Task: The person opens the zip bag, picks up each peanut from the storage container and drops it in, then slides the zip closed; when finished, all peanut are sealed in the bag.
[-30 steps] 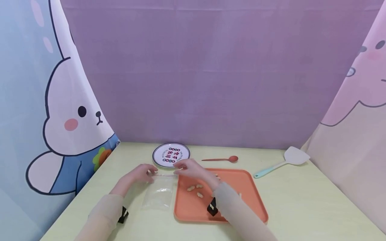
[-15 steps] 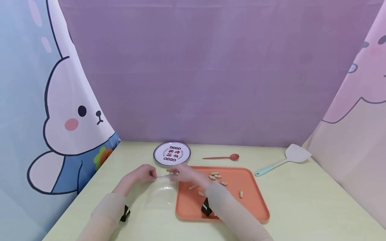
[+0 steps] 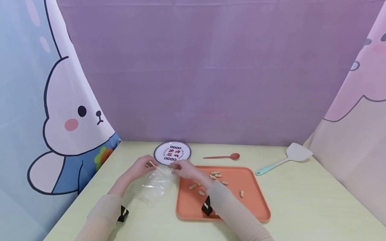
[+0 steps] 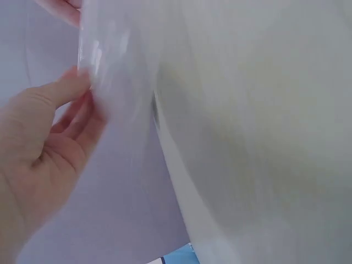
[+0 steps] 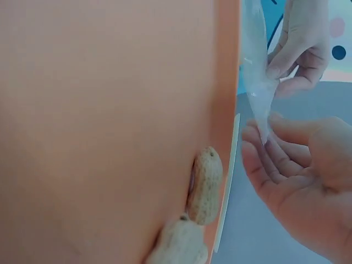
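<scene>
A clear plastic bag (image 3: 156, 185) hangs tilted between my two hands, over the table left of the orange tray (image 3: 223, 214). My left hand (image 3: 143, 166) pinches its upper left edge between thumb and fingers; the left wrist view shows this hand (image 4: 55, 135) beside the bag film (image 4: 124, 60). At the other upper corner my right hand (image 3: 187, 170) holds the bag between thumb and fingertips. In the right wrist view the bag's tip (image 5: 258, 93) runs down into the right hand (image 5: 302, 165). Several unshelled peanuts (image 3: 214, 175) lie on the tray.
Behind the hands sits a white plate (image 3: 172, 153) with a dark rim and red lettering. A red spoon (image 3: 234, 156) lies behind the tray. To the right rests a spatula (image 3: 298, 152) with a mint handle. A purple curtain (image 3: 193, 73) closes the back.
Both hands have taken hold of the bag's top edge, which earlier lay flat. The bag is now lifted and crumpled, and the left hand has risen slightly.
</scene>
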`<state>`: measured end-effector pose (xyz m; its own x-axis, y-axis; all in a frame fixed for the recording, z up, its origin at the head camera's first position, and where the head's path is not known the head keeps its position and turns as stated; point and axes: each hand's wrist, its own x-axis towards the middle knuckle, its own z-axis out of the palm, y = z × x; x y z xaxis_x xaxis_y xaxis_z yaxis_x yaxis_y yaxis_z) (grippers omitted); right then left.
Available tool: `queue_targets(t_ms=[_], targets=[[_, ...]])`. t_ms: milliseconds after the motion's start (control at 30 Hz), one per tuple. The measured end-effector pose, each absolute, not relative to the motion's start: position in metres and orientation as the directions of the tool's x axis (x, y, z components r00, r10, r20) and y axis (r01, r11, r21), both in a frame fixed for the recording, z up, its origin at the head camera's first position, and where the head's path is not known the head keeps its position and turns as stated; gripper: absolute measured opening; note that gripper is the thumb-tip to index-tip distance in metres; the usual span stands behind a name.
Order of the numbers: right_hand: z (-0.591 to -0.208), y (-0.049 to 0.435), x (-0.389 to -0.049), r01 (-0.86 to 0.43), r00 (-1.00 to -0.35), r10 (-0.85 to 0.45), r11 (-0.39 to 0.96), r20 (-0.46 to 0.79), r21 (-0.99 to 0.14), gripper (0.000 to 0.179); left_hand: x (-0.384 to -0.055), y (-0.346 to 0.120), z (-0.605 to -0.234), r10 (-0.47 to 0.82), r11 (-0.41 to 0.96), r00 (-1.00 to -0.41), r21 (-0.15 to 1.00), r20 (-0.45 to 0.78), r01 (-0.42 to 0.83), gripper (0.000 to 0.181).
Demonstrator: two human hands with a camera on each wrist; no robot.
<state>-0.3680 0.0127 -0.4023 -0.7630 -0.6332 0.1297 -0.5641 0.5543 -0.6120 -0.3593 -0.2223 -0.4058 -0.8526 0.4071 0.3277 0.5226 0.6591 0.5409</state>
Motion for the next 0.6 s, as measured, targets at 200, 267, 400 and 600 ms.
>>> queue_targets(t_ms=[200,267,400,600], targets=[[-0.403,0.016,-0.370,-0.501,-0.794,-0.590,0.495,0.149,-0.710,0.031,-0.357,-0.218,-0.401,0.354,0.653,-0.870,0.575,0.343,0.493,0.028],[-0.403,0.016,-0.369,-0.483,-0.805,-0.574,0.481,0.154,-0.731,0.024,-0.357,-0.217,-0.401,0.353,0.658,-0.869,0.568,0.347,0.495,0.031],[-0.403,0.017,-0.366,-0.472,-0.816,-0.550,0.456,0.177,-0.755,0.019,-0.356,-0.212,-0.401,0.315,0.662,-0.871,0.571,0.377,0.486,0.035],[-0.399,0.019,-0.361,-0.480,-0.824,-0.531,0.472,0.197,-0.739,0.017,-0.351,-0.199,-0.398,0.196,0.724,-0.896,0.558,0.398,0.406,0.018]])
